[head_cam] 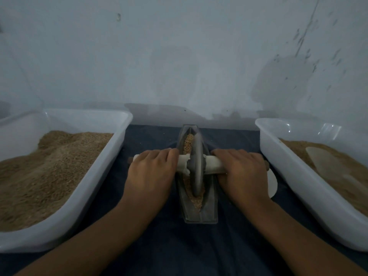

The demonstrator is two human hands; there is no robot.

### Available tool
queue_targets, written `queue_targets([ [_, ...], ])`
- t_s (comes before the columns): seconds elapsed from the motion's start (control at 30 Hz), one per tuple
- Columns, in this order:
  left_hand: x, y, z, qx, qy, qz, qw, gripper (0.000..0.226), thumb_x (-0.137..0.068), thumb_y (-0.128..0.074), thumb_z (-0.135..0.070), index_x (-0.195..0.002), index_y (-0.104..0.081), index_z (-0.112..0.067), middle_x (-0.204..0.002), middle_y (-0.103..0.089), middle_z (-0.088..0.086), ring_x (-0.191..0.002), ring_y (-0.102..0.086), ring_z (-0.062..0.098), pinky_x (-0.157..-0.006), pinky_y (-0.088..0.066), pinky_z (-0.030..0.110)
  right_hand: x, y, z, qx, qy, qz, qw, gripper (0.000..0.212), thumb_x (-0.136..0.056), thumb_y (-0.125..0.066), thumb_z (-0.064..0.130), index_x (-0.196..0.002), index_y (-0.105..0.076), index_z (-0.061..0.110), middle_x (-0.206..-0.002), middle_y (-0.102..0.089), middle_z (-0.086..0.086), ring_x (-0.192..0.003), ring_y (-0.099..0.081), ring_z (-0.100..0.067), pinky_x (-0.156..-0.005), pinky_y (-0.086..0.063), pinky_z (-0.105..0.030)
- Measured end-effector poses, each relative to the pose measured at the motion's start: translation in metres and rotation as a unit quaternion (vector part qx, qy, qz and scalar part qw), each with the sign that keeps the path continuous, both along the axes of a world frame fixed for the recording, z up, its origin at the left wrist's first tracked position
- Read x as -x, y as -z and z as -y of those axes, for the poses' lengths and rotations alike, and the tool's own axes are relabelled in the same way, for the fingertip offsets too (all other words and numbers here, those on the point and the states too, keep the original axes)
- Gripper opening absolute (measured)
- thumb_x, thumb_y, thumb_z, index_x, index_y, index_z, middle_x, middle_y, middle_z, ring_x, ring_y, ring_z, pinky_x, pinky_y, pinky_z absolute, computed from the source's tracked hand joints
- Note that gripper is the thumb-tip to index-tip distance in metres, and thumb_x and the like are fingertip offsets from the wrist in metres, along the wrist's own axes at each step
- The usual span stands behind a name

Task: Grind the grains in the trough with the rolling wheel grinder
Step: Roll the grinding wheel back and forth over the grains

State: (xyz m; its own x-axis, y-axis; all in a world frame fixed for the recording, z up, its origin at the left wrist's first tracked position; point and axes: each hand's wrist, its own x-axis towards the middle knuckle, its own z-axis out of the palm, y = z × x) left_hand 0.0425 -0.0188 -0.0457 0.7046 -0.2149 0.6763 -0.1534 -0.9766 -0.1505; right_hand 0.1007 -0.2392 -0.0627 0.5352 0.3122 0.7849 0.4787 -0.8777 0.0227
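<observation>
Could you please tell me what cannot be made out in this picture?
- Head view: the wrapped wooden axle handle under each hand (left hand, right hand).
- The pale flat object behind the right hand.
- The left white plastic tub, cut off by the frame edge.

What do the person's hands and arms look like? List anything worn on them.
Both forearms are bare as far as the frame shows: no sleeves in view. The left hand and right hand wear no gloves, and no rings, watch or bands can be seen on the fingers or wrists. The dim light hides finer detail.
</observation>
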Motion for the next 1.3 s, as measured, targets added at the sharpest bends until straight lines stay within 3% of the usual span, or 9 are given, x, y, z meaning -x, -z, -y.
queue_targets([
  [0.2,-0.019,0.013,-0.009,0.001,-0.002,0.01,1.0,0.033,-0.069,-0.072,-0.015,-0.1,-0.063,-0.015,-0.087,-0.068,0.004,-0.07,-0.064,0.023,-0.065,-0.05,0.036,-0.014,-0.004,-0.005,0.016,-0.004,-0.012,1.0,0.026,-0.078,-0.074,0.024,-0.104,-0.073,0.024,-0.091,-0.072,0.005,-0.08,-0.063,-0.021,-0.074,-0.038,-0.036],
  [0.33,-0.048,0.011,-0.007,-0.023,-0.045,-0.025,0.998,0.036,-0.077,-0.075,-0.019,-0.11,-0.061,-0.017,-0.086,-0.067,0.002,-0.074,-0.064,0.024,-0.07,-0.048,0.037,-0.036,-0.009,-0.009,0.065,0.058,-0.048,0.995,0.018,-0.077,-0.073,0.029,-0.095,-0.07,0.029,-0.08,-0.068,0.007,-0.071,-0.062,-0.021,-0.065,-0.026,-0.031],
  [0.57,-0.091,0.002,-0.004,-0.029,-0.076,-0.026,0.996,0.035,-0.082,-0.07,-0.027,-0.115,-0.056,-0.023,-0.081,-0.065,-0.005,-0.068,-0.061,0.018,-0.061,-0.034,0.031,-0.077,-0.028,-0.015,0.119,0.095,-0.182,0.971,0.031,-0.08,-0.065,0.037,-0.11,-0.062,0.041,-0.094,-0.068,0.009,-0.082,-0.063,-0.019,-0.064,-0.031,-0.03],
  [0.73,-0.105,0.004,-0.012,0.008,-0.073,-0.041,0.996,0.039,-0.085,-0.068,-0.032,-0.121,-0.054,-0.031,-0.085,-0.069,-0.003,-0.07,-0.064,0.022,-0.056,-0.034,0.031,-0.094,-0.049,-0.024,0.166,0.104,-0.255,0.947,0.024,-0.07,-0.072,0.036,-0.089,-0.058,0.034,-0.084,-0.059,0.005,-0.072,-0.052,-0.021,-0.053,-0.026,-0.026],
  [0.83,-0.104,0.008,-0.013,0.038,-0.068,-0.033,0.996,0.039,-0.085,-0.069,-0.034,-0.121,-0.055,-0.032,-0.086,-0.069,-0.003,-0.07,-0.065,0.024,-0.054,-0.032,0.03,-0.096,-0.057,-0.028,0.187,0.112,-0.258,0.941,0.029,-0.064,-0.077,0.034,-0.089,-0.064,0.031,-0.073,-0.05,0.006,-0.064,-0.044,-0.017,-0.05,-0.022,-0.023],
  [1.03,-0.093,0.006,-0.011,-0.001,-0.079,-0.027,0.997,0.033,-0.084,-0.067,-0.032,-0.115,-0.056,-0.027,-0.085,-0.068,-0.004,-0.071,-0.064,0.02,-0.058,-0.038,0.032,-0.086,-0.043,-0.024,0.158,0.098,-0.212,0.959,0.018,-0.075,-0.068,0.033,-0.092,-0.061,0.032,-0.087,-0.064,0.004,-0.074,-0.056,-0.023,-0.055,-0.026,-0.027],
  [1.17,-0.079,0.006,-0.006,-0.002,-0.053,-0.03,0.998,0.03,-0.086,-0.063,-0.029,-0.115,-0.055,-0.026,-0.091,-0.067,-0.005,-0.078,-0.063,0.019,-0.07,-0.044,0.034,-0.068,-0.026,-0.016,0.126,0.097,-0.161,0.974,0.017,-0.079,-0.065,0.032,-0.096,-0.062,0.033,-0.085,-0.066,0.007,-0.079,-0.063,-0.021,-0.063,-0.03,-0.031],
  [1.3,-0.061,0.007,-0.003,0.003,-0.046,-0.022,0.999,0.026,-0.086,-0.064,-0.026,-0.112,-0.058,-0.025,-0.086,-0.066,-0.005,-0.075,-0.061,0.018,-0.071,-0.046,0.034,-0.044,-0.014,-0.011,0.089,0.083,-0.095,0.988,0.021,-0.075,-0.072,0.029,-0.095,-0.067,0.032,-0.08,-0.067,0.006,-0.074,-0.064,-0.021,-0.063,-0.029,-0.031],
])
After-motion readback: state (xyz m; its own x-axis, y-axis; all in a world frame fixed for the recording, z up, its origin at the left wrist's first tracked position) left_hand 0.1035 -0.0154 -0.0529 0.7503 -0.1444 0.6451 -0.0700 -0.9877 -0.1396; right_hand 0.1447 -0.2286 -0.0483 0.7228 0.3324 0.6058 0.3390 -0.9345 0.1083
